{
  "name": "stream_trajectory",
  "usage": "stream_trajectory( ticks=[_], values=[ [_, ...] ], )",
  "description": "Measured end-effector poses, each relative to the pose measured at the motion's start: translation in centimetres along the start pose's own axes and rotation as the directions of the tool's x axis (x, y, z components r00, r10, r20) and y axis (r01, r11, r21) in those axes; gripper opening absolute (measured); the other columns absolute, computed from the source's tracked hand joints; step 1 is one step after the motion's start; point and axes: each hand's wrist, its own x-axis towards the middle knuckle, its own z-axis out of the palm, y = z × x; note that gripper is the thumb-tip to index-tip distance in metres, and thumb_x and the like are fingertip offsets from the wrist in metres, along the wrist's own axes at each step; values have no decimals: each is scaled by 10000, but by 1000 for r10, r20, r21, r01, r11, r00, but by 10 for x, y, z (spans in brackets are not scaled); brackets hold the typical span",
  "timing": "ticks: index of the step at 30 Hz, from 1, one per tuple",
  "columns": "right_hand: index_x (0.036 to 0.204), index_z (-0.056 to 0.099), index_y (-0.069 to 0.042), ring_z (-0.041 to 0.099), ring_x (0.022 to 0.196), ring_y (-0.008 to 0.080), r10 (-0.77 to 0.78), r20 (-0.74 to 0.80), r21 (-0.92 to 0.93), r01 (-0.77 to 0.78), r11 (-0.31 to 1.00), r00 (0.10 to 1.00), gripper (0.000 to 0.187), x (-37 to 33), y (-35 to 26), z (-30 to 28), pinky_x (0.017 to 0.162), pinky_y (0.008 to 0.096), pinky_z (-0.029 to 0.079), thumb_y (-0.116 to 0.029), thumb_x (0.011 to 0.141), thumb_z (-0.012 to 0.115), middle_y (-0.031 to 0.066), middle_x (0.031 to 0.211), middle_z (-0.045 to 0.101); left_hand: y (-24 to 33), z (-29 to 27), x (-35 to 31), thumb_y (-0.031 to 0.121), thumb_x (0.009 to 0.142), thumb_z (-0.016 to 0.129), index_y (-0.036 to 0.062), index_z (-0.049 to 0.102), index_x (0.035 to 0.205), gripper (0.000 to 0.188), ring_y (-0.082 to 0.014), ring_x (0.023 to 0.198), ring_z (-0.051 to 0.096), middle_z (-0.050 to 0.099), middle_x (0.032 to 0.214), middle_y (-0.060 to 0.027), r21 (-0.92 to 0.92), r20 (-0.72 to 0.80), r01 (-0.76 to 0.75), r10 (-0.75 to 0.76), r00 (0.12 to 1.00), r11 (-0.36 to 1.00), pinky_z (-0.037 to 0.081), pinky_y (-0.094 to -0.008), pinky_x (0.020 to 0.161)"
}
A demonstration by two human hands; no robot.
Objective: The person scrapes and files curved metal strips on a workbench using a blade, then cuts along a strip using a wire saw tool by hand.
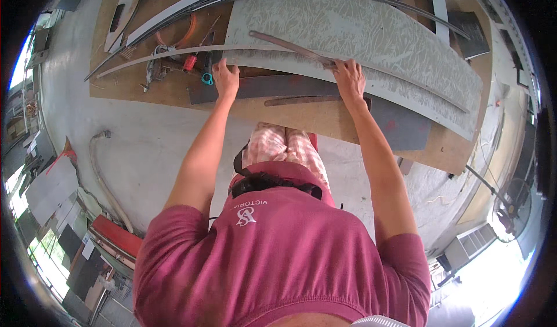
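My left hand [226,82] is at the near left corner of a pale green patterned panel [371,31]. Its thumb and fingertips are apart, beside a small dark piece [216,57]. Farther right, my right hand [350,79] has its fingers closed at the near end of a narrow brown strip [288,45]. That strip lies slantwise over the panel, its other end pointing away to the left. A long thin pale strip [174,53] curves across the panel's near side and past its left edge. My right fingers hide part of the brown strip's end.
Left of my left hand lie a teal-handled tool [207,79], a red-handled tool [190,62] and a metal power tool [154,66]. Dark grey sheets [400,124] and another brown strip [301,101] lie nearer me. Long metal strips [214,0] span the far side of the brown tabletop [447,153].
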Motion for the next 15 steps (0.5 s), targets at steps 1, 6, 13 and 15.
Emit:
stream_trajectory(
  ticks=[1, 6, 13, 15],
  values=[
    [958, 560, -158, 493, 867, 262, -67, -6, 4, 67, 998, 998, 232, 11, -2, 6, 706, 361, 441, -208, 732, 580, 75, 855, 480, -3, 0, -10, 207, 753, 587, -6, 455, 1095, 424, -328, 1042, 404, 492, 1041, -177, -8, -22, -25, 25, 999, 1000, 349, -411, 876],
    [977, 561, -175, 480, 864, 254, -135, 26, -50, 136, 989, 990, 262, 38, -5, 30, 715, 355, 437, -194, 718, 595, 73, 872, 458, -26, -3, -56, 194, 770, 564, 17, 487, 1067, 354, -331, 984, 451, 533, 987, -160, -96, 101, 197, -187, 977, 976, 364, -402, 855],
    [1060, 545, -197, 470, 899, 240, -121, 141, -112, 138, 984, 983, 352, 38, -5, 41, 717, 348, 441, -207, 712, 599, 68, 902, 464, -51, -18, -91, 204, 769, 547, 12, 568, 931, 252, -285, 867, 561, 592, 903, -154, -272, 109, 387, -371, 922, 881, 442, -353, 751],
    [1071, 543, -198, 472, 898, 236, -165, 147, -140, 185, 973, 975, 367, 40, -5, 41, 716, 346, 441, -211, 710, 605, 65, 902, 465, -51, -21, -93, 205, 766, 549, 0, 581, 906, 251, -276, 803, 594, 608, 869, -163, -265, 27, 329, -334, 942, 907, 459, -345, 713]
  ],
)
